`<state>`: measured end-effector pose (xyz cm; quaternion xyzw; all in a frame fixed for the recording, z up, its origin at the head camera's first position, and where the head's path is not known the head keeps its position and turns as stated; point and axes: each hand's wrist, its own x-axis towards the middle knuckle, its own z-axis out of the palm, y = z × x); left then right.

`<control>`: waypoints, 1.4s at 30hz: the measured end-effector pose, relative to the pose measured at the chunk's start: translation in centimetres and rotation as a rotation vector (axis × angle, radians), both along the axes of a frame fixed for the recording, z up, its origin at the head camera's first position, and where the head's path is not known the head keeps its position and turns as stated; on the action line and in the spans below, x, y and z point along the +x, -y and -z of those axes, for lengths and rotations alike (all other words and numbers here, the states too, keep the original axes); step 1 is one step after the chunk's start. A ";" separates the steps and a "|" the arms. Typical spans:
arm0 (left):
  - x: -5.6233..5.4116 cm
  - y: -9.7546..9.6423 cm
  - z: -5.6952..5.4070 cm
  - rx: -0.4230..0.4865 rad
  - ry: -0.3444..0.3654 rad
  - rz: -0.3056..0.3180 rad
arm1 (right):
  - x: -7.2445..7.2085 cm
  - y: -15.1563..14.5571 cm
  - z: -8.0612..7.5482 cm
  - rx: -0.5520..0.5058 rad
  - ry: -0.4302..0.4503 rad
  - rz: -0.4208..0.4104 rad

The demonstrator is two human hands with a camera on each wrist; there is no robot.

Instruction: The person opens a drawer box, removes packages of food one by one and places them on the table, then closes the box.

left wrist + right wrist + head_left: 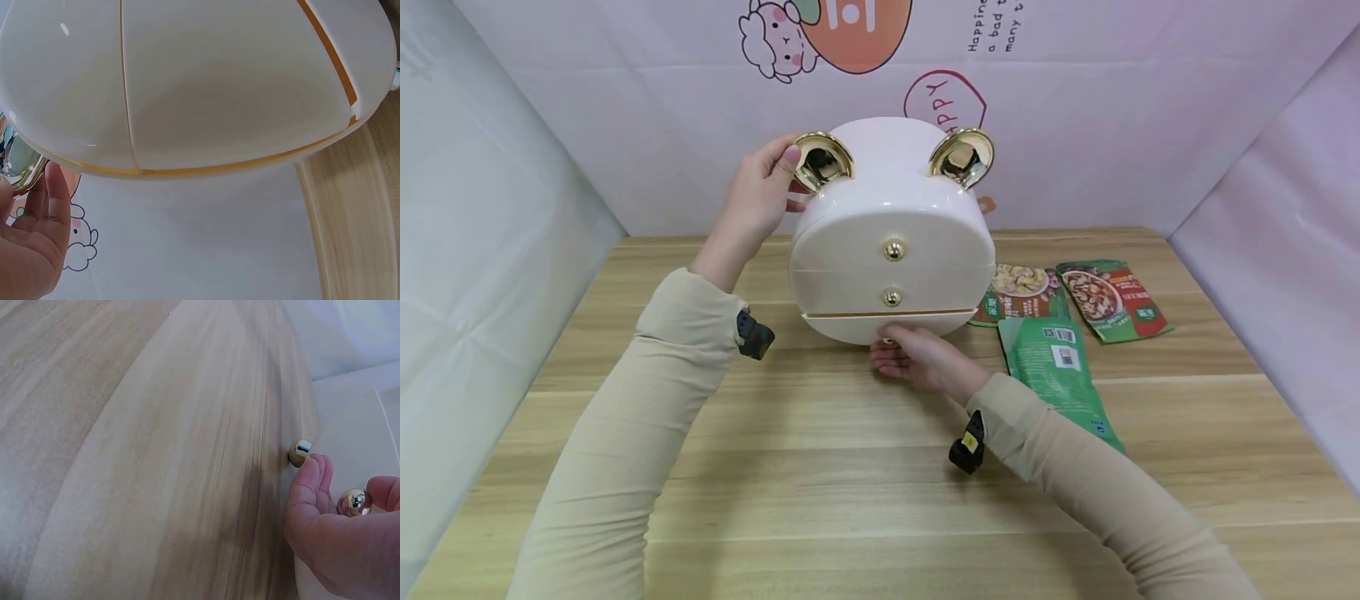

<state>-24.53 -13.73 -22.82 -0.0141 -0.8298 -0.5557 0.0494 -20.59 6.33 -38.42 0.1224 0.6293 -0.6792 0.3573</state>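
Observation:
A glossy white storage box (891,237) with rounded drawers and two gold ears stands on the table. My left hand (760,187) holds the gold ear (822,162) on the left, thumb on its front rim and fingers behind. In the left wrist view, the left hand (34,237) is at that ear beside the box's white side. My right hand (921,357) is at the bottom drawer (835,327), whose upper edge shows an orange gap. Seen from the right wrist, the right hand (337,531) pinches a round gold knob (354,503) between thumb and fingers.
Right of the box lie a green packet (1056,371) with a white label and two green-and-red food packets, one partly behind the box (1022,287) and one farther right (1112,300). A printed white cloth (1075,125) hangs behind the wooden table (790,500).

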 end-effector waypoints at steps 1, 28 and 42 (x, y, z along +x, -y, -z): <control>0.0 0.0 0.0 -0.001 -0.002 0.001 | -0.1 0.0 0.0 0.004 0.002 0.004; 0.1 -0.5 0.0 -0.006 -0.011 0.006 | -0.8 -0.7 -0.3 -0.028 0.023 -0.026; 0.1 1.3 2.1 -0.089 -0.107 -0.059 | -0.5 -6.2 -1.5 0.180 -0.182 -0.448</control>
